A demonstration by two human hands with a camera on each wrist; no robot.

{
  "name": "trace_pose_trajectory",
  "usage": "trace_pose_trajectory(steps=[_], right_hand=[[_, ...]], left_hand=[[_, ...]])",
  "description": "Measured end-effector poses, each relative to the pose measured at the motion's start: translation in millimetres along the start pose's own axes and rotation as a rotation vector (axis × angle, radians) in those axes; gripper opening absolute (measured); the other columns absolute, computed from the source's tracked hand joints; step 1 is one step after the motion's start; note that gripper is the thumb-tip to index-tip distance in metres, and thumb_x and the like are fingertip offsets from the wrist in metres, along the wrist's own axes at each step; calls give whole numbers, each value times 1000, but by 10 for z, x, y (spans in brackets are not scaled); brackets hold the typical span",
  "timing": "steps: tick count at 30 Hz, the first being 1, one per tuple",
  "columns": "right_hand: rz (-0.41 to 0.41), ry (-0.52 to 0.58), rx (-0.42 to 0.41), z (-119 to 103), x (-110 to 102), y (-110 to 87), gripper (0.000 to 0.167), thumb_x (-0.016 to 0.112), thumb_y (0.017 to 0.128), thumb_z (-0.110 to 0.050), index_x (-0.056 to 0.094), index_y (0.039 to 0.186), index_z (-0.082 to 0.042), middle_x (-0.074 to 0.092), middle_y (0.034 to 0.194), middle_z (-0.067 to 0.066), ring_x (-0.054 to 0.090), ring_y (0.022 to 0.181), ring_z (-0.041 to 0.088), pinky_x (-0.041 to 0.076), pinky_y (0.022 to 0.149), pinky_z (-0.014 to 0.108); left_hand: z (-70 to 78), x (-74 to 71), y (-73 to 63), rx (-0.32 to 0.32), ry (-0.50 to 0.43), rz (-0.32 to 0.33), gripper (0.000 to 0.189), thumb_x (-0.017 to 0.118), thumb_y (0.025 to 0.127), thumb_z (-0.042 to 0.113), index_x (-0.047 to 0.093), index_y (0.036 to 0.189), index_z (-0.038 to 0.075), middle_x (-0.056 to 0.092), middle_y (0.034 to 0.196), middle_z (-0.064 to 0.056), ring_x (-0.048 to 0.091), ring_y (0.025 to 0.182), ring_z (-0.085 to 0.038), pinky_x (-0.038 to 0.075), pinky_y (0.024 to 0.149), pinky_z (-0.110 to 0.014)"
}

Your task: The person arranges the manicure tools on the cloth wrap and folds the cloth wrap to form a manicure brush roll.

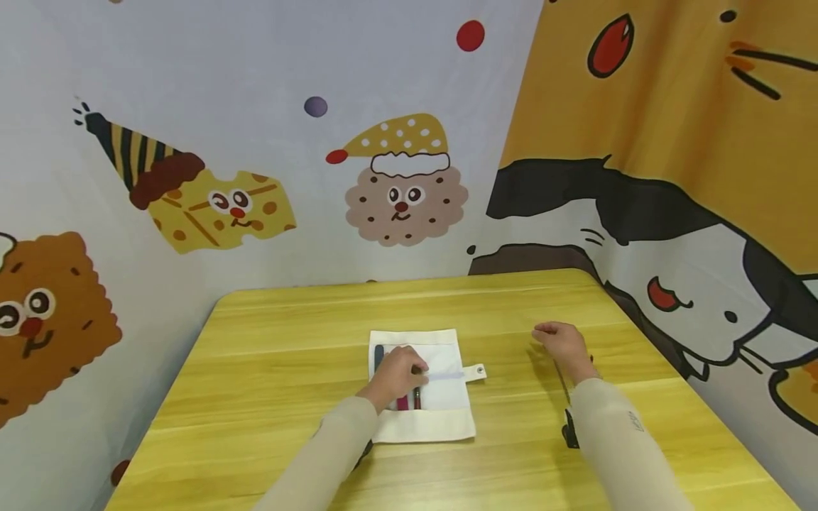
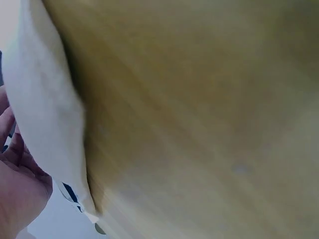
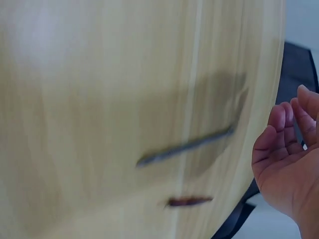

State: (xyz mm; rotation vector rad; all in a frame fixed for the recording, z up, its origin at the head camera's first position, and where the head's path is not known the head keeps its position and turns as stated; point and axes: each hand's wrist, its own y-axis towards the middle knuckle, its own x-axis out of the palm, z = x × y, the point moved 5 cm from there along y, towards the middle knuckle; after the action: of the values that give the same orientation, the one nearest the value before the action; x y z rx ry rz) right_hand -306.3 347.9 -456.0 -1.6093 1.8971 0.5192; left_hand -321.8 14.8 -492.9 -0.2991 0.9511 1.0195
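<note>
A cream fabric pouch (image 1: 444,424) lies unfolded on the table, with a snap tab (image 1: 475,372) on its right side. Several slim items stand in its pocket, among them a magenta one (image 1: 402,403) and a dark pen-like stick (image 1: 417,399). My left hand (image 1: 395,372) is over the pouch, and its fingers pinch the top of the dark stick. To the right, my right hand (image 1: 565,348) hovers over the table with loosely bent fingers and nothing in them. Under it lie a thin grey stick (image 3: 184,148) and a short dark red one (image 3: 189,201).
The wooden table (image 1: 287,355) has rounded far corners. A curtain (image 1: 255,106) with cartoon prints hangs behind it and along the right side. A black piece (image 1: 571,429) shows beside the right sleeve.
</note>
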Motion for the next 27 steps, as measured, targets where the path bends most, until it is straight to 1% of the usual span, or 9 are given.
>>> trace_pose_trajectory(steps=[3,6,8,10,12,14,18,21,27], right_hand=[[38,-36,20,110,-125,-36,44,50,104,-25,55,132,9,52,134,32,51,119,47,44,96,56],[67,-68,46,196,-193,-76,45,52,103,-25,57,129,11,55,130,32,52,117,48,44,94,56],[85,-92,66,251,-210,-104,44,52,102,-24,57,127,12,58,126,32,54,114,48,45,91,56],[108,-118,71,304,-218,-128,43,53,101,-22,59,124,14,61,120,32,57,107,46,48,86,54],[134,-147,80,348,-220,-145,41,54,100,-21,60,121,14,63,117,31,59,103,45,49,83,52],[152,-153,89,367,-206,-157,40,55,99,-20,61,119,14,62,117,32,59,102,46,49,83,52],[172,-159,114,378,-155,-167,37,57,98,-20,63,117,12,61,120,31,56,107,48,46,89,56],[190,-157,131,420,-111,-163,35,59,97,-19,64,116,10,62,119,30,55,107,48,44,91,57],[248,-168,109,486,-48,-149,32,63,95,-17,67,113,9,66,112,28,59,100,46,47,85,55]], left_hand=[[-11,-6,-7,4,-34,-3,9,79,84,13,79,92,9,64,88,4,57,89,-17,48,85,-36],[-21,-4,-15,5,-56,-2,9,79,84,12,79,92,7,64,88,3,57,88,-17,49,85,-36],[-29,3,-19,0,-63,0,9,79,84,11,79,92,7,64,88,2,57,88,-17,49,85,-36],[-28,9,-20,3,-64,4,8,79,84,10,78,91,6,64,88,2,58,88,-18,49,85,-36],[-23,12,-20,5,-64,4,8,79,84,10,78,91,6,64,88,2,58,88,-18,49,85,-36],[-19,8,-20,2,-64,2,9,79,84,10,78,91,6,64,88,2,58,88,-18,49,85,-36],[-12,8,-29,-7,-74,-5,8,78,84,10,78,92,6,64,89,1,57,89,-19,48,85,-37],[-14,19,-31,-12,-81,-6,8,78,85,10,78,92,6,64,89,1,57,89,-19,49,85,-37],[-35,35,-24,-26,-95,-12,8,78,85,11,78,92,7,63,89,2,57,89,-18,49,83,-35]])
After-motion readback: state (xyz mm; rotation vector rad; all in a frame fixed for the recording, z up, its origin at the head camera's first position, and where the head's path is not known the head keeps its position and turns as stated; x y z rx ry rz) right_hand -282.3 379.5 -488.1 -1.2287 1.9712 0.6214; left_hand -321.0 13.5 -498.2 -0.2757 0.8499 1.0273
